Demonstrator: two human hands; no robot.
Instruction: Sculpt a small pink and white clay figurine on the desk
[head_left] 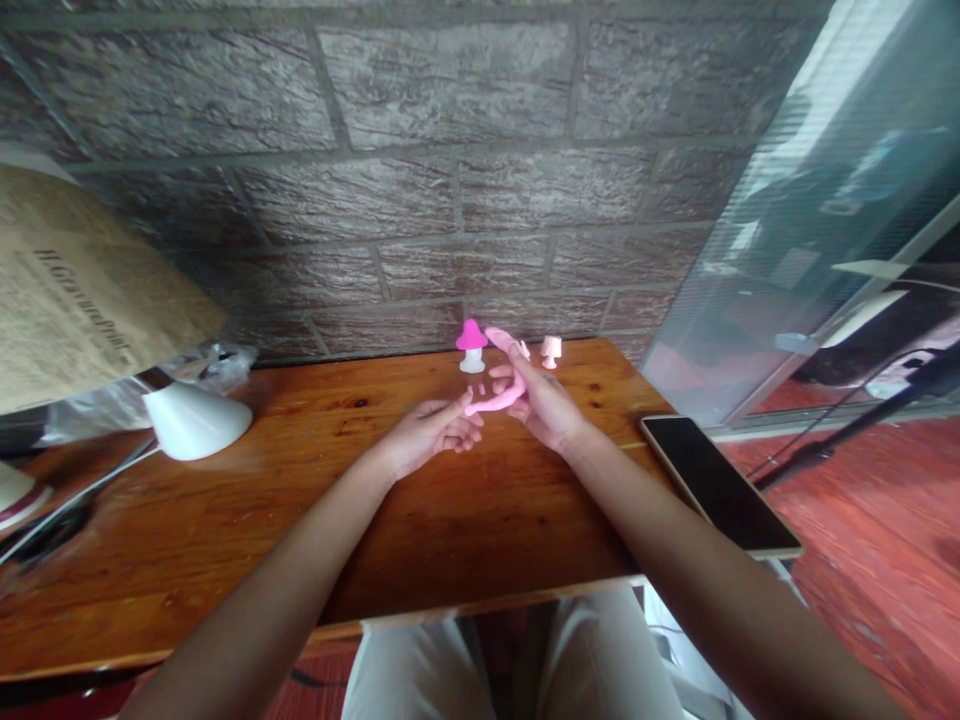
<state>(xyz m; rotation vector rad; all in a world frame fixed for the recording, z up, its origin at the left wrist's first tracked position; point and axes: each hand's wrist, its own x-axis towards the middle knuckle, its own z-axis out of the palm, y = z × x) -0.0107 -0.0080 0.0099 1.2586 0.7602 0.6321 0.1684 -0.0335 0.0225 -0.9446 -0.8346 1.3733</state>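
My right hand (534, 392) holds a long pink clay piece (501, 398) above the wooden table (247, 520), with fingers curled round its upper end. My left hand (435, 432) sits just left of it, fingers bent, the index fingertip touching the lower tip of the pink piece. Behind the hands, near the wall, stand a small mushroom figure with a bright pink cap on a white stem (472, 347) and a paler pink mushroom figure (551, 350).
A dark phone (716, 483) lies at the table's right edge. A white cone-shaped lamp base (193, 420) and crumpled clear plastic (214, 365) lie at the left, under a brown paper sheet (75, 290). Brick wall behind; glass panel and tripod leg at right.
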